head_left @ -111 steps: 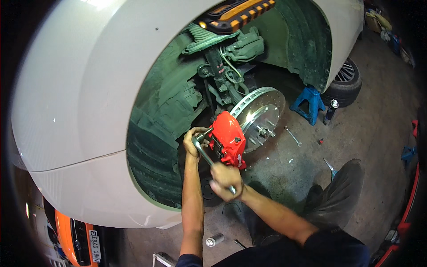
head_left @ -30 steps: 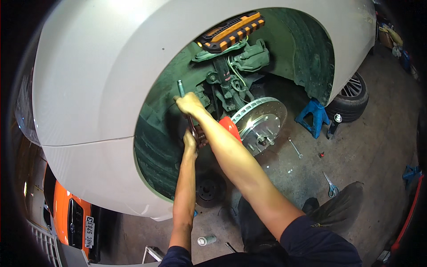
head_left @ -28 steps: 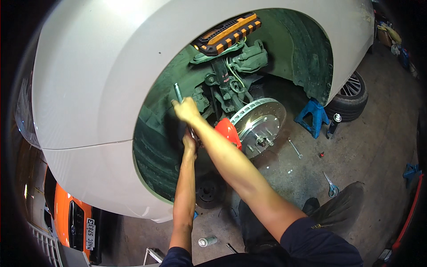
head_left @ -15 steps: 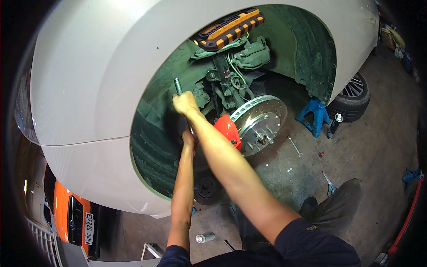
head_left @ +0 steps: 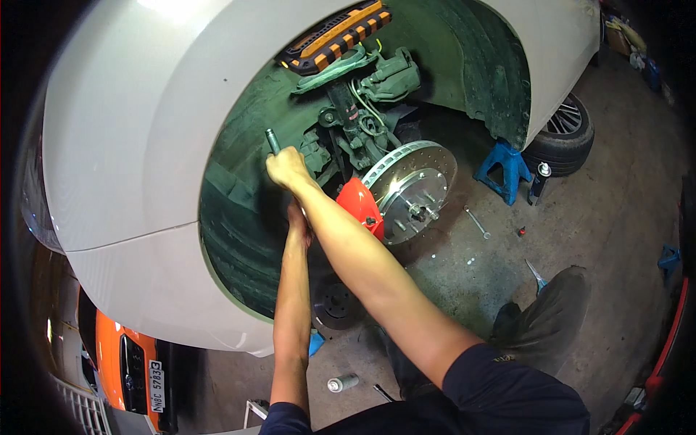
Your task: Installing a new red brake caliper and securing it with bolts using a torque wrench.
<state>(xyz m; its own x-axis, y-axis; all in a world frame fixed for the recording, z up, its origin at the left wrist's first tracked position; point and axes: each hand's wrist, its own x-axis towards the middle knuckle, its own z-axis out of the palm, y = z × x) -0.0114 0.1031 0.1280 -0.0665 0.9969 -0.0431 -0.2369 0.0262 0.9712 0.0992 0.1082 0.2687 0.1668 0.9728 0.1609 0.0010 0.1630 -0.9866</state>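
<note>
My right hand (head_left: 288,168) is wrapped round the steel handle of a wrench (head_left: 272,141), whose rounded end sticks up past my fist inside the wheel arch. Lower down, my left hand (head_left: 299,221) closes around the wrench's other end, behind the red brake caliper (head_left: 357,205). My right forearm hides part of those fingers, and the wrench's head is out of sight. The caliper sits over the near-left edge of a drilled brake disc (head_left: 413,192), whose hub and studs face outward. Behind it stands the suspension strut (head_left: 348,116).
An orange-and-black work light (head_left: 337,36) rests at the top of the arch. Right of the disc are a blue jack stand (head_left: 504,172), a removed wheel (head_left: 562,138), a spray can (head_left: 539,183) and a spanner (head_left: 477,222). Another disc (head_left: 337,306) lies below my arms, near a can (head_left: 343,383).
The view has shifted, so the car and disc sit slightly further left and higher. Both hands stay on the wrench, its handle tilted slightly more to the left.
</note>
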